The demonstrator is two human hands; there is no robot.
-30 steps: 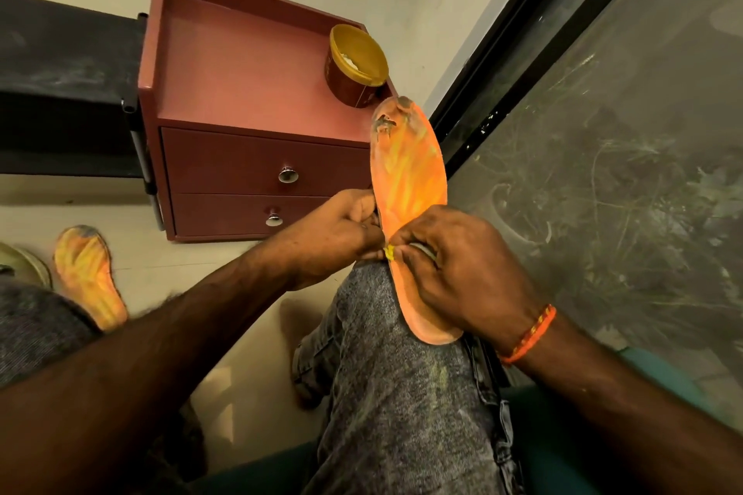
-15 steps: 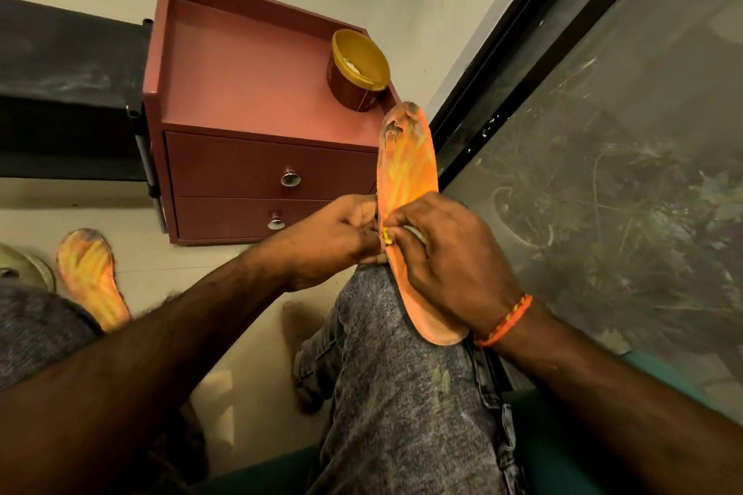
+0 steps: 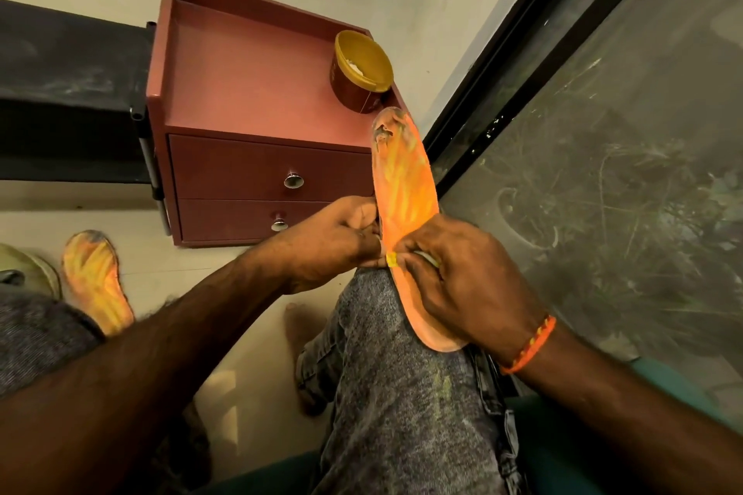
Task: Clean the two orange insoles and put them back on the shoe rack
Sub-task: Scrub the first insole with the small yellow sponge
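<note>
From the head camera I see one orange insole (image 3: pixel 406 189) standing on its heel on a knee in grey jeans (image 3: pixel 402 394), toe tipped up toward 12 o'clock. The left hand (image 3: pixel 333 241) grips its left edge with fingers curled tight. The right hand (image 3: pixel 462 281) holds the right side, fingers clamped on the insole and on a small yellow-tipped item I cannot identify. The second insole (image 3: pixel 94 277) lies on the floor at 9 o'clock. At 12 o'clock a red drawer cabinet (image 3: pixel 249 100) carries a yellow tub (image 3: pixel 360 72).
</note>
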